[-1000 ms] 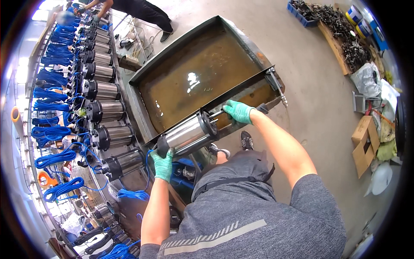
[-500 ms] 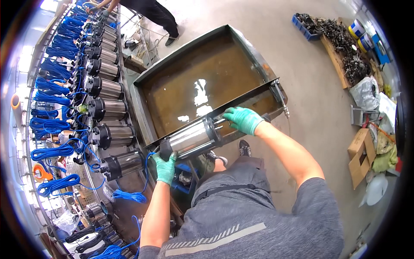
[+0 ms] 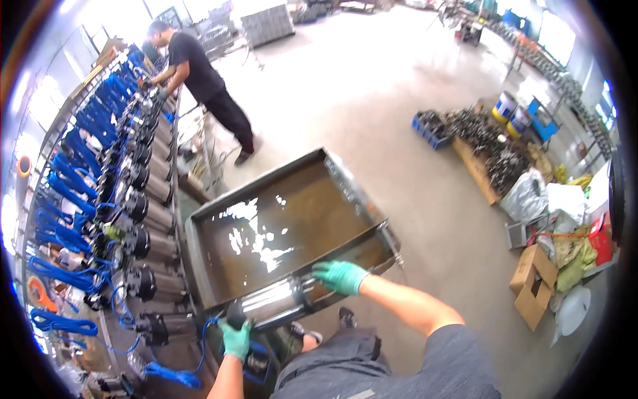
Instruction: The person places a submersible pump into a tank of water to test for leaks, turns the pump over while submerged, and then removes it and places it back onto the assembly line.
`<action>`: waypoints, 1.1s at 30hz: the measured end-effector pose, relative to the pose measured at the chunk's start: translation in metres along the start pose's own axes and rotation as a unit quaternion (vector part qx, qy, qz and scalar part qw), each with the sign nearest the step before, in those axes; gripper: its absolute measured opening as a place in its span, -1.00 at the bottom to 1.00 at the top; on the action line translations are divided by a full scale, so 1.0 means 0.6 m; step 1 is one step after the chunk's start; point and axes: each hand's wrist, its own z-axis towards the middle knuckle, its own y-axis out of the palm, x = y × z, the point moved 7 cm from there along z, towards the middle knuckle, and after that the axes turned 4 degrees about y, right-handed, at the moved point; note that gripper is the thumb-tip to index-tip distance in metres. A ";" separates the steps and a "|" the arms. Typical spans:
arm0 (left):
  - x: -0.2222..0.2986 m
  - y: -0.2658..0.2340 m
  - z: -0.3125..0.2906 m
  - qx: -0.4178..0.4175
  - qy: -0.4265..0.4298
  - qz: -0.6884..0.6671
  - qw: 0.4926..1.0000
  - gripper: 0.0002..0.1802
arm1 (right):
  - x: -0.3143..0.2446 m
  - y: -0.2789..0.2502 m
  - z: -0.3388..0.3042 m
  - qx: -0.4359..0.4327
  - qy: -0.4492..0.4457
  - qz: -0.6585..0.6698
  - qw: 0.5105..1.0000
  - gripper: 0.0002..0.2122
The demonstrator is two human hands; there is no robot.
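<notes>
A submersible pump [image 3: 271, 300], a shiny steel cylinder with black ends, lies on its side along the near edge of a metal trough [image 3: 193, 246] of brownish water. At its left black end is my green-gloved left hand [image 3: 236, 340], its fingers closed on the cap and partly hidden. My right hand [image 3: 341, 276], gloved alike, grips the pump's right end, fingers curled over the top. A blue cable [image 3: 174, 376] runs from the left end down to a coil beside the rack.
On the left stands a long row of similar pumps [image 3: 159, 284] with blue cable coils [image 3: 63, 272]. A person [image 3: 199, 80] in dark clothes works at its far end. Metal parts [image 3: 495, 149], paint buckets [image 3: 505, 106] and a cardboard box [image 3: 533, 287] sit on the right.
My view has tilted up, bringing the far floor and the whole co-worker into sight. Both hands remain at the pump's two ends, and the pump stays along the trough's near edge.
</notes>
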 end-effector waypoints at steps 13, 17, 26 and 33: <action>-0.083 0.041 0.044 0.045 0.092 -0.131 0.986 -0.15 | 0.107 0.148 0.018 -0.022 0.434 0.428 0.792 -0.63; -0.087 0.040 0.046 0.037 0.106 -0.139 0.984 -0.10 | 0.059 0.059 0.025 0.011 0.222 0.157 0.962 -0.63; -0.100 0.046 0.064 0.032 0.122 -0.123 0.984 -0.07 | 0.041 0.062 0.005 -0.058 -0.010 0.010 0.998 -0.54; -0.105 0.037 0.071 0.046 0.119 -0.121 0.984 -0.04 | 0.089 0.118 0.031 -0.125 0.325 0.370 0.861 -0.57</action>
